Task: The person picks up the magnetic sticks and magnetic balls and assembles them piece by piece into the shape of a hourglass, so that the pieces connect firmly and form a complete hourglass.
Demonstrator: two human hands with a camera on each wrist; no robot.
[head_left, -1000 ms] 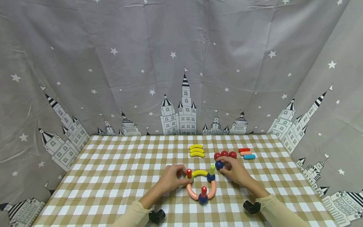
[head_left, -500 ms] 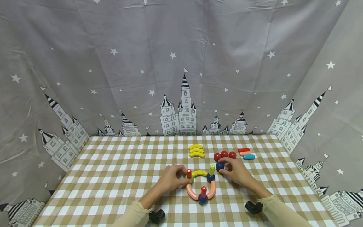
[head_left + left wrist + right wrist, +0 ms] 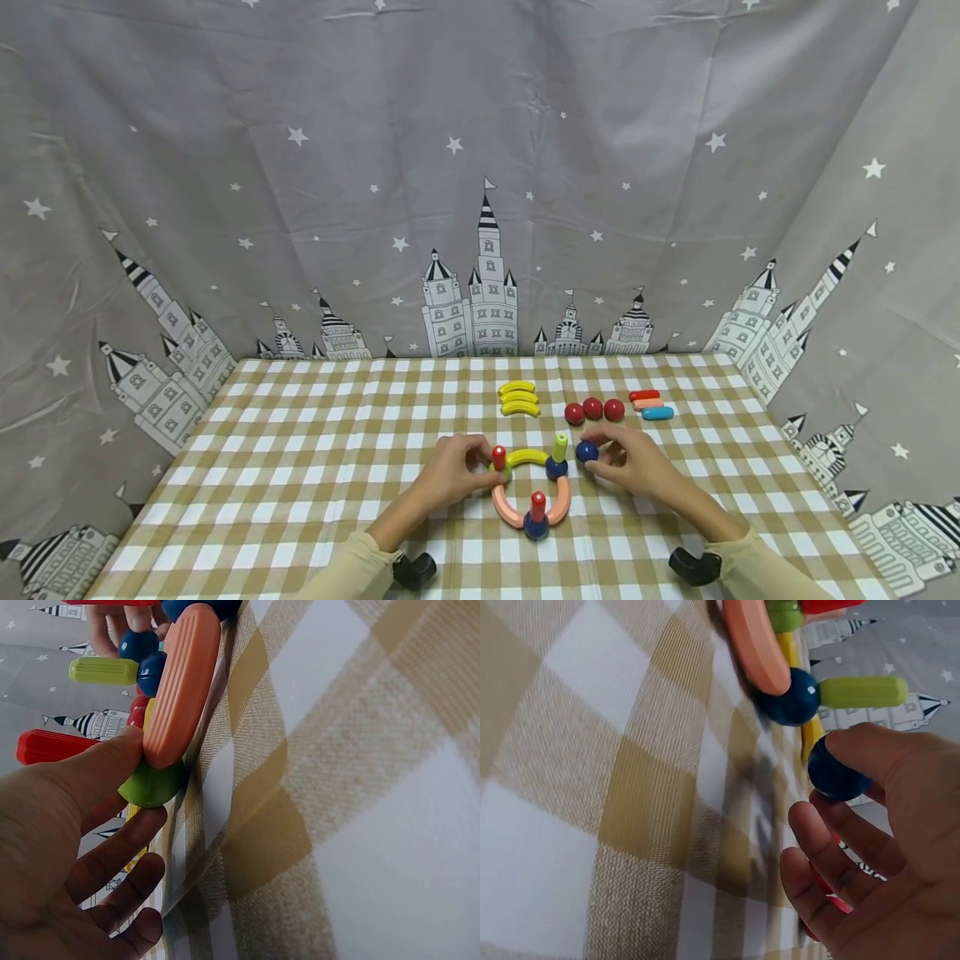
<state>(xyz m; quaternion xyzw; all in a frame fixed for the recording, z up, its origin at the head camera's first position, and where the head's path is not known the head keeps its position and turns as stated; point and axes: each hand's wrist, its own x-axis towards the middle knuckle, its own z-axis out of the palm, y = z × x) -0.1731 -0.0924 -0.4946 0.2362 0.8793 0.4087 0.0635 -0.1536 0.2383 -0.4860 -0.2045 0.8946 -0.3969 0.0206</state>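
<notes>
A ring of toy pieces lies on the cloth: a yellow curved stick [image 3: 527, 457], two salmon curved sticks [image 3: 184, 690], two dark blue balls [image 3: 536, 527] and a green ball [image 3: 154, 784]. Red rods [image 3: 499, 457] stand on the green ball and the front blue ball, and a lime rod [image 3: 561, 447] on the right one. At the ring's left corner, my left hand [image 3: 453, 472] holds the green ball between thumb and fingers. My right hand [image 3: 632, 460] pinches a separate dark blue ball [image 3: 835, 772], just right of the ring and apart from it.
Behind the ring are stacked yellow curved sticks [image 3: 519, 398]. Three red balls [image 3: 592, 408] sit beyond my right hand. Short red, salmon and blue sticks [image 3: 657, 413] lie to their right. A checked cloth [image 3: 315, 450] covers the table; a grey printed curtain [image 3: 375, 167] hangs behind.
My right hand has brought the loose blue ball nearer to me and slightly right, away from the red balls. My left hand has stayed at the green ball.
</notes>
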